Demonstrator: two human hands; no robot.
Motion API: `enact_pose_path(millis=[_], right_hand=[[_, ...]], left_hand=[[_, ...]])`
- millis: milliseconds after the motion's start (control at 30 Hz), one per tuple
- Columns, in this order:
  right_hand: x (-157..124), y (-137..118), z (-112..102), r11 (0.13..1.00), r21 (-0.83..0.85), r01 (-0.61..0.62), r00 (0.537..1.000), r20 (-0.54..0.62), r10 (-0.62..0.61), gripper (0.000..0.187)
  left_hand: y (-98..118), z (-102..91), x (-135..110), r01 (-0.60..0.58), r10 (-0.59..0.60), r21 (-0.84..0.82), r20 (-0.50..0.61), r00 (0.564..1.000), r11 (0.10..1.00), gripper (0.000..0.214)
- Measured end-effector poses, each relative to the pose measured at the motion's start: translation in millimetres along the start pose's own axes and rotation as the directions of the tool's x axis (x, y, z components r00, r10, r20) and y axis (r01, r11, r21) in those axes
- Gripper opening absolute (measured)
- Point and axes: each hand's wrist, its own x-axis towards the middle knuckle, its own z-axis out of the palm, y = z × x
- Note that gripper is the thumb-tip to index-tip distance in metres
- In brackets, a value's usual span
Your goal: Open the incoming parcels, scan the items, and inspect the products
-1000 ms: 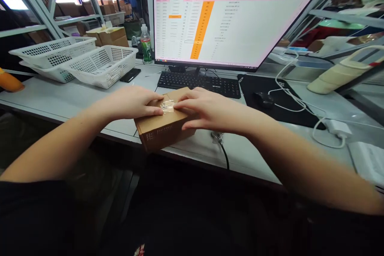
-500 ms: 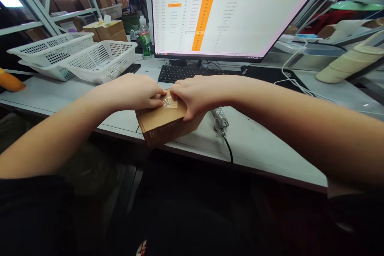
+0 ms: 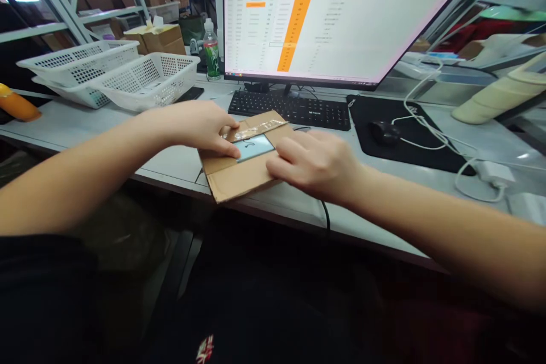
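left grip (image 3: 203, 124) half-spread on the open brown cardboard box (image 3: 241, 177), right grip (image 3: 322, 160) curled at its edge, hold unclear!

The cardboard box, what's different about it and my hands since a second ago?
The cardboard box has opened at the top, showing a light blue item inside. Your right hand moved rightward off the clear tape to the box's right; its grip is unclear. Your left hand stays at the box's left. The keyboard stayed put.
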Motion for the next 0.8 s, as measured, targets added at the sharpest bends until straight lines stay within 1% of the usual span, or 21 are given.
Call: enact_pose_path(millis=[33, 100, 167, 233, 300, 333, 367, 433, 467, 500, 533, 567, 600, 633, 667, 700, 733, 767, 800], right_hand=[[-7, -4, 3, 1.0, -0.002, 0.01, 0.998, -0.063, -0.01, 0.026], [-19, -11, 9, 1.0, -0.003, -0.02, 0.989, -0.149, 0.02, 0.023], [-26, -16, 15, 0.998, -0.006, -0.056, 0.978, -0.202, 0.053, 0.02], [-32, -21, 19, 0.998, 0.009, -0.066, 0.973, -0.219, 0.066, 0.017], [-37, -26, 23, 0.995, 0.057, -0.085, 0.97, -0.225, 0.095, 0.015], [-40, -30, 25, 0.991, 0.084, -0.107, 0.965, -0.23, 0.123, 0.015], [-42, -33, 27, 0.986, 0.107, -0.131, 0.961, -0.232, 0.153, 0.015], [-44, -37, 30, 0.975, 0.142, -0.171, 0.956, -0.217, 0.2, 0.019], [-43, -37, 30, 0.969, 0.163, -0.185, 0.959, -0.184, 0.214, 0.02], [-40, -34, 29, 0.96, 0.199, -0.198, 0.966, -0.128, 0.226, 0.024], [-36, -28, 26, 0.943, 0.259, -0.21, 0.971, -0.054, 0.231, 0.033], [-29, -20, 22, 0.911, 0.344, -0.229, 0.972, 0.036, 0.23, 0.043], [-20, -9, 17, 0.861, 0.439, -0.258, 0.966, 0.135, 0.22, 0.049], [-10, 3, 10, 0.8, 0.518, -0.303, 0.949, 0.239, 0.204, 0.049], [2, 16, 4, 0.741, 0.566, -0.361, 0.921, 0.34, 0.189, 0.046], [15, 29, -2, 0.705, 0.565, -0.429, 0.878, 0.443, 0.18, 0.043], [29, 41, -6, 0.701, 0.508, -0.5, 0.816, 0.548, 0.185, 0.04], [43, 50, -9, 0.723, 0.414, -0.553, 0.737, 0.647, 0.193, 0.039], [55, 58, -9, 0.759, 0.315, -0.569, 0.656, 0.731, 0.188, 0.042]], left_hand=[[2, 4.9, 0, 0.013, -0.014, -0.022, -0.042, 0.999, 1.0, 0.057], [3, 10.4, -1, 0.02, -0.029, -0.068, -0.128, 0.991, 0.997, 0.056], [-1, 7.6, 0, 0.01, -0.031, -0.112, -0.183, 0.983, 0.994, 0.049], [-14, 0.1, 6, -0.022, -0.024, -0.201, -0.224, 0.974, 0.979, 0.043], [-35, -1.1, 16, -0.079, -0.005, -0.361, -0.226, 0.974, 0.929, 0.042], [-47, 4.1, 23, -0.115, 0.02, -0.455, -0.208, 0.978, 0.883, 0.043], [-58, 13.9, 29, -0.14, 0.039, -0.544, -0.193, 0.98, 0.828, 0.044], [-74, 43.1, 38, -0.169, 0.064, -0.68, -0.177, 0.982, 0.713, 0.048], [-80, 58.6, 41, -0.182, 0.065, -0.711, -0.188, 0.98, 0.679, 0.049], [-83, 71.6, 41, -0.197, 0.047, -0.701, -0.228, 0.973, 0.686, 0.049], [-84, 80.4, 39, -0.204, 0.005, -0.654, -0.293, 0.956, 0.729, 0.049], [-83, 83.7, 35, -0.207, -0.033, -0.579, -0.375, 0.926, 0.789, 0.048], [-81, 81.7, 29, -0.204, -0.057, -0.485, -0.47, 0.881, 0.851, 0.046], [-75, 75.2, 22, -0.201, -0.047, -0.366, -0.569, 0.821, 0.909, 0.042], [-67, 65.9, 14, -0.208, 0.003, -0.239, -0.65, 0.76, 0.949, 0.039], [-57, 55.5, 6, -0.232, 0.09, -0.11, -0.701, 0.708, 0.967, 0.036], [-44, 46.0, -2, -0.282, 0.199, -0.001, -0.705, 0.68, 0.959, 0.034], [-31, 38.5, -8, -0.355, 0.309, 0.072, -0.671, 0.674, 0.932, 0.035], [-18, 34.1, -13, -0.438, 0.4, 0.097, -0.614, 0.681, 0.894, 0.036]])
